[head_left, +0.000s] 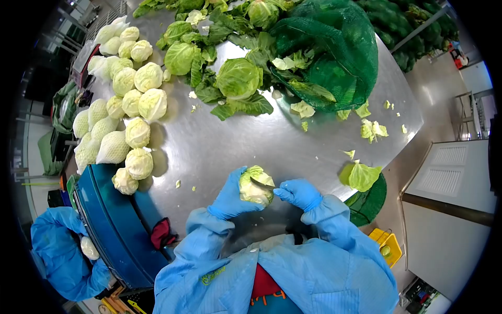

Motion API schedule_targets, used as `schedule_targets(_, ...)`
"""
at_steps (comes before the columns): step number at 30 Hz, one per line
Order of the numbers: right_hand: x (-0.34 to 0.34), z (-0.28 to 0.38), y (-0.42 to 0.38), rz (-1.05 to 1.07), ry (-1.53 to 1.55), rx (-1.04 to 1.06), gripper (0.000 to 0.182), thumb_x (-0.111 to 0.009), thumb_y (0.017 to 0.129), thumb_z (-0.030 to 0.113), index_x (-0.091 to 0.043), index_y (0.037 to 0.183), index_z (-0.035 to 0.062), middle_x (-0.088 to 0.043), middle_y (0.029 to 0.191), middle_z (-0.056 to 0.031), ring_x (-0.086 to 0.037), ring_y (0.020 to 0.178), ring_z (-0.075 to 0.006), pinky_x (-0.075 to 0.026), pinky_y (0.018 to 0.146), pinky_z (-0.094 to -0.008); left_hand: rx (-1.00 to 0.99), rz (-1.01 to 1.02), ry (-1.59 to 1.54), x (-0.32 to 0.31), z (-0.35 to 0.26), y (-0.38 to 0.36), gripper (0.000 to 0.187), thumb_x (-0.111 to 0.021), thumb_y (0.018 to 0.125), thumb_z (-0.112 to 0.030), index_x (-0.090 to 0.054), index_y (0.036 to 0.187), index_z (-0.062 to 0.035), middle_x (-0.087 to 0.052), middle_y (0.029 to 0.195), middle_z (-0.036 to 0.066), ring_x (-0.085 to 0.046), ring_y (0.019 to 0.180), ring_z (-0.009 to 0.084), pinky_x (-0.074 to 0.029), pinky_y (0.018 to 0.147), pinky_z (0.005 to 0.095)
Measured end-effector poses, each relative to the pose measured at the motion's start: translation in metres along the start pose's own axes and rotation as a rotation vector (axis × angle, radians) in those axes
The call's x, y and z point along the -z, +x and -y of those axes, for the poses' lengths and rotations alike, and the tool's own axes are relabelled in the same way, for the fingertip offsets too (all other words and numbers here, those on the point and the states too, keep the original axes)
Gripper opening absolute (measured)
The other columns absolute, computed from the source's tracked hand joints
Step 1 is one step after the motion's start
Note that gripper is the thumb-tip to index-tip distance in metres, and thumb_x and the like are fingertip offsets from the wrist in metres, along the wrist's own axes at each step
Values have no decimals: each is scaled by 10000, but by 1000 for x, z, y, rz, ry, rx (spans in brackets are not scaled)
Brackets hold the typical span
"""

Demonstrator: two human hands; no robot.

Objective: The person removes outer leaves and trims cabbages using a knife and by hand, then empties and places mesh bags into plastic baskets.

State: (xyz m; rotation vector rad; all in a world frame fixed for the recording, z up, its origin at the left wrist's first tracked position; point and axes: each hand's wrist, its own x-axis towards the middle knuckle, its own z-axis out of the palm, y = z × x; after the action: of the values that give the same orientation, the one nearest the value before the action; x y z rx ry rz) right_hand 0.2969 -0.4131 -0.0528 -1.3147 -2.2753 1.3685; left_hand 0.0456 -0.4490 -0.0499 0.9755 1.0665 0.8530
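Note:
My left hand [230, 194], in a blue glove, is wrapped round the left side of a small pale cabbage [256, 189] above the near edge of the metal table. A knife [262, 183] with a dark curved blade lies against the upper right of that cabbage. Its handle end is in my right hand [299, 194], also gloved in blue, with the fingers closed; the handle itself is mostly hidden. The cabbage's top shows green leaf, its lower part is whitish.
Trimmed cabbages [149, 76], some in foam nets, line the table's left. Leafy cabbages [239, 78] and a green mesh sack [340, 52] lie at the back. Loose leaves [364, 177] are at the right, a yellow basket [389, 246] below. A person in blue [57, 251] is at the left.

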Motion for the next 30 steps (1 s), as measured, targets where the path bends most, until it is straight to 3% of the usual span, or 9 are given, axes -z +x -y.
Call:
schedule_targets(7, 9, -5, 34, 222, 32, 123, 547, -495, 923, 581, -658, 737, 93, -614, 694, -158, -587, 658, -385, -477, 615, -452, 68, 160, -108, 23, -8, 3, 1168, -962, 535, -176, -248, 1440, 13, -441, 1391, 132, -443, 1277, 218, -357, 1094, 364)
schedule_targets(16, 12, 14, 48, 280, 1, -40, 607, -486, 899, 635, -667, 698, 91, -628, 676, -145, -606, 642, -360, -485, 619, -440, 131, 207, -151, 34, -6, 8, 1174, -952, 552, -133, -231, 1472, -24, -429, 1423, 110, -421, 1308, 211, -352, 1105, 382)
schedule_targets(19, 3, 19, 47, 172, -83, -39, 596, -492, 901, 626, -658, 694, 92, -626, 679, -143, -608, 643, -343, -477, 609, -435, 117, 206, -222, 33, -9, 9, 1139, -938, 580, -135, -222, 1454, 8, -439, 1399, 131, -442, 1285, 219, -361, 1097, 385)
schedule_targets(25, -26, 9, 26, -84, 190, -168, 607, -490, 903, 630, -638, 703, 77, -627, 702, -145, -602, 645, -342, -462, 599, -426, 117, 164, -271, 24, -15, 11, 1161, -946, 566, -127, -229, 1472, -15, -438, 1413, 110, -443, 1282, 207, -370, 1092, 383)
schedule_targets(30, -30, 9, 20, -95, 300, -205, 606, -506, 905, 619, -631, 695, 65, -609, 670, -147, -592, 628, -344, -464, 597, -411, 122, 182, -264, 23, -17, 12, 1135, -939, 580, -124, -241, 1468, -10, -444, 1408, 114, -447, 1277, 207, -376, 1085, 379)
